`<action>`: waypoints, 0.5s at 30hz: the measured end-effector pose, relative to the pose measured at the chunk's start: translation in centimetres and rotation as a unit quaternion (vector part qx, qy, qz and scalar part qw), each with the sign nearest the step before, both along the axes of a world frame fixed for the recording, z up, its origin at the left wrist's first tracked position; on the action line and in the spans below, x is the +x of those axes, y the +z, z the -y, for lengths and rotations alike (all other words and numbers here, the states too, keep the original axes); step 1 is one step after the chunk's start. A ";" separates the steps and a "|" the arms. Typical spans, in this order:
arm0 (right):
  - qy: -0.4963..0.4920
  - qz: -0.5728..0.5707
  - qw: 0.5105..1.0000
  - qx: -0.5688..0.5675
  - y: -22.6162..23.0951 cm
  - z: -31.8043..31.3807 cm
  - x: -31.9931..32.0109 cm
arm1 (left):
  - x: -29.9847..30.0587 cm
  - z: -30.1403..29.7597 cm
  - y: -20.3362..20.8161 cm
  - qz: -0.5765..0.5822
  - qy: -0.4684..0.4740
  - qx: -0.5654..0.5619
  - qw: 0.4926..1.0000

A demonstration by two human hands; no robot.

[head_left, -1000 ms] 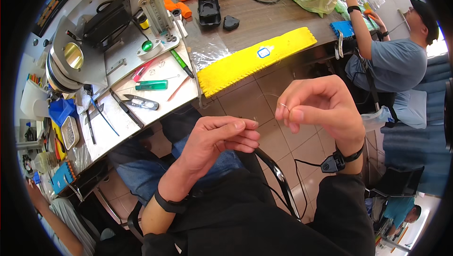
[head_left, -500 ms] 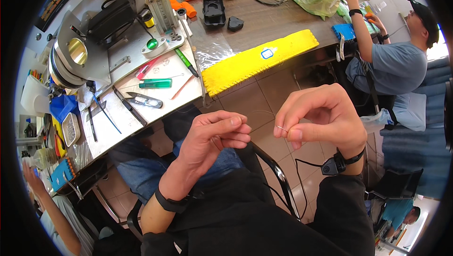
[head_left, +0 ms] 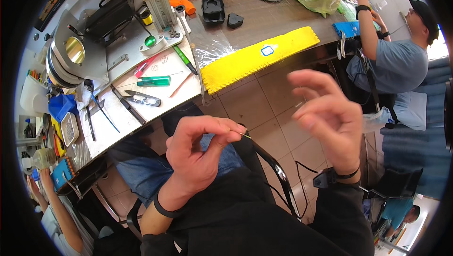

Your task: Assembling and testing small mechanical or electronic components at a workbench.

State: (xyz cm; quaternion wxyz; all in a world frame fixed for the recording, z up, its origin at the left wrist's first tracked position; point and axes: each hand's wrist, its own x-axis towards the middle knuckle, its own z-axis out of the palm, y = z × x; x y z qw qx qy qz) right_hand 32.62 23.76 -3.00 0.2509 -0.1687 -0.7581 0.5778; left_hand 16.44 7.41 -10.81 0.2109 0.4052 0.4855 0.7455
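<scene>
My left hand [head_left: 196, 149] is raised over my lap, thumb and forefinger pinched together. From that pinch a very thin, short strand [head_left: 245, 135] sticks out to the right, yellowish at its end; whether it is thread, wire or a needle I cannot tell. To the right, apart from it, my right hand [head_left: 332, 126] hangs with thumb and fingers spread and slightly blurred by motion. I can make out nothing held in it. Beyond both hands, a yellow foam-like strip [head_left: 257, 60] with notched edges lies along the table edge.
On the white board at left lie thread snips [head_left: 144, 98], a green-handled tool [head_left: 154, 81], a green marker [head_left: 185, 60] and a black pen-like tool [head_left: 128, 106]. A metal stand [head_left: 158, 8] rises behind them. A chair armrest [head_left: 278, 175] curves below my hands. Other people sit at both sides.
My right hand has let go of the thin piece it pinched, opened and moved slightly right. My left thumb and forefinger have closed into a pinch on a thin strand.
</scene>
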 end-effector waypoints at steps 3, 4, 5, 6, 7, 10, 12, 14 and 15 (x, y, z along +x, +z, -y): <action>0.055 0.051 0.996 0.043 -0.4 1.6 -1.0 | -0.2 -0.1 0.6 -0.101 0.015 0.027 0.994; 0.054 0.050 0.996 0.043 -0.4 1.7 -1.1 | -0.3 0.0 0.8 -0.146 0.026 0.026 0.989; 0.060 0.059 0.995 0.058 -0.4 1.8 -1.2 | -0.3 0.0 0.9 -0.190 0.037 0.025 0.981; 0.068 0.067 0.993 0.074 -0.4 1.8 -1.3 | -0.4 0.1 0.8 -0.190 0.037 0.024 0.981; 0.068 0.067 0.993 0.074 -0.4 1.9 -1.3 | -0.4 0.1 0.8 -0.216 0.045 0.028 0.975; 0.076 0.071 0.991 0.086 -0.6 1.9 -1.4 | -0.6 0.0 0.7 -0.248 0.051 0.034 0.967; 0.073 0.072 0.990 0.095 -0.8 1.9 -1.5 | -0.6 0.0 0.6 -0.256 0.051 0.038 0.965; 0.075 0.073 0.990 0.097 -0.8 1.9 -1.5 | -0.6 0.1 0.6 -0.255 0.049 0.037 0.965; 0.076 0.073 0.989 0.099 -0.8 1.9 -1.5 | -0.6 0.1 0.6 -0.255 0.049 0.038 0.965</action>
